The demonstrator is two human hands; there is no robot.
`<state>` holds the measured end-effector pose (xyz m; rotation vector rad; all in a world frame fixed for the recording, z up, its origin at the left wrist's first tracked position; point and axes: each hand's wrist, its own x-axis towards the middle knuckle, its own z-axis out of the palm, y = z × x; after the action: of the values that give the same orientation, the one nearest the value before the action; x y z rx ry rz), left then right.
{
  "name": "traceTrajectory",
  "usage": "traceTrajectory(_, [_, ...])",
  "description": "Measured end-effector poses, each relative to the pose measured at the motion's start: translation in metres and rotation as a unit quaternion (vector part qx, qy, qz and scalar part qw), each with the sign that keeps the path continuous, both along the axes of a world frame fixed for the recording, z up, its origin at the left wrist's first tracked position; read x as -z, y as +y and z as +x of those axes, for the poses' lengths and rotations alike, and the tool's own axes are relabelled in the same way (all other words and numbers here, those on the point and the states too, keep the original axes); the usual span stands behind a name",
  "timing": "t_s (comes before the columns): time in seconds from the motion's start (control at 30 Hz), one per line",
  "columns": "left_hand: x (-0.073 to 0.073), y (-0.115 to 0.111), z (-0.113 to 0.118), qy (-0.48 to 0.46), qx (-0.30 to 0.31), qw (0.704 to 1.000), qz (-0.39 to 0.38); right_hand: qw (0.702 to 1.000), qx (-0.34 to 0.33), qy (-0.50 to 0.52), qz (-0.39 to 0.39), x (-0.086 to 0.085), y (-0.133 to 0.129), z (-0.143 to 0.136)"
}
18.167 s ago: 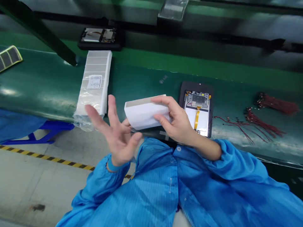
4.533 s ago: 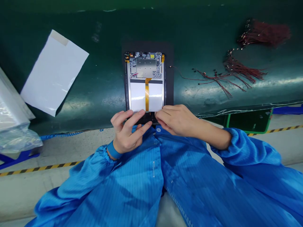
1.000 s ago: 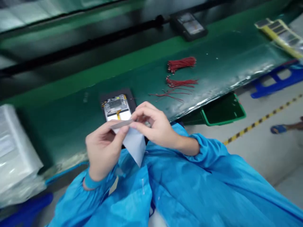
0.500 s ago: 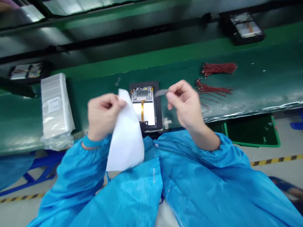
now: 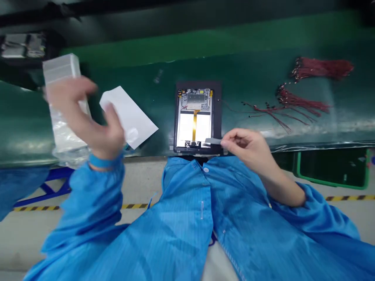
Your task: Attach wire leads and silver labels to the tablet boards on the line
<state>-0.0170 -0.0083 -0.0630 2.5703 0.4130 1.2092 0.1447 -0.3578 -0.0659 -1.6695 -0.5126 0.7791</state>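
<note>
Bare right hand (image 5: 249, 148) pinched thin grey strip (image 5: 213, 141), overlapping opened black-framed tablet (image 5: 187, 125) just left of grip, on glossy dark-green bench mat (image 5: 252, 80); left hand (image 5: 90, 128), blurred, hung spread. Dark-red wire bundles (image 5: 325, 68) lay beyond grip; yellow-black floor tape (image 5: 351, 198) ran below.

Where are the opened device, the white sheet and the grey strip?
Opened device (image 5: 195, 121): head view, on its orange ribbon.
White sheet (image 5: 131, 118): head view, middle of its face.
Grey strip (image 5: 213, 141): head view, middle of its exposed length.
</note>
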Motion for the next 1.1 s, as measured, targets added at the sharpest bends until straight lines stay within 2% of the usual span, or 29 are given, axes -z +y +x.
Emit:
traceTrajectory(0.03, [0.006,-0.033,-0.006,0.003,0.066,0.997,0.041,1.0,-0.012,0.016,-0.012,0.004,0.004,-0.006])
traceTrajectory(0.07, [0.012,-0.065,-0.01,0.048,0.129,0.99,0.009,0.999,-0.023,0.03,-0.02,0.008,0.009,-0.012])
traceTrajectory(0.1, [0.017,-0.093,-0.014,0.074,0.156,0.983,-0.06,0.998,-0.034,0.042,-0.026,0.01,0.014,-0.016])
traceTrajectory(0.17, [0.027,-0.13,-0.019,0.115,0.141,0.969,-0.167,0.996,-0.054,0.054,-0.039,0.013,0.025,-0.023])
traceTrajectory(0.2, [0.032,-0.139,-0.02,0.114,0.118,0.966,-0.198,0.996,-0.061,0.052,-0.048,0.013,0.029,-0.024])
traceTrajectory(0.27, [0.041,-0.138,-0.023,0.087,0.077,0.973,-0.202,0.995,-0.07,0.04,-0.066,0.013,0.038,-0.026])
traceTrajectory(0.37, [0.053,-0.119,-0.027,0.066,0.063,0.983,-0.16,0.994,-0.071,0.024,-0.079,0.014,0.048,-0.027])
traceTrajectory(0.47, [0.06,-0.107,-0.029,0.077,0.107,0.985,-0.111,0.993,-0.065,0.034,-0.094,0.017,0.056,-0.029])
traceTrajectory(0.6, [0.067,-0.105,-0.028,0.082,0.149,0.984,-0.044,0.99,-0.053,0.052,-0.117,0.021,0.063,-0.034])
traceTrajectory(0.73, [0.075,-0.104,-0.028,0.098,0.186,0.978,-0.013,0.991,-0.034,0.045,-0.121,0.021,0.066,-0.037])
traceTrajectory(0.83, [0.073,-0.104,-0.027,0.103,0.178,0.978,-0.041,0.993,-0.024,0.048,-0.109,0.018,0.066,-0.04])
traceTrajectory(0.97, [0.054,-0.104,-0.021,0.14,0.135,0.966,-0.168,0.994,-0.036,0.05,-0.088,0.009,0.065,-0.045])
traceTrajectory(1.1, [0.041,-0.106,-0.012,0.185,0.172,0.94,-0.229,0.995,-0.048,0.034,-0.084,0.002,0.064,-0.048])
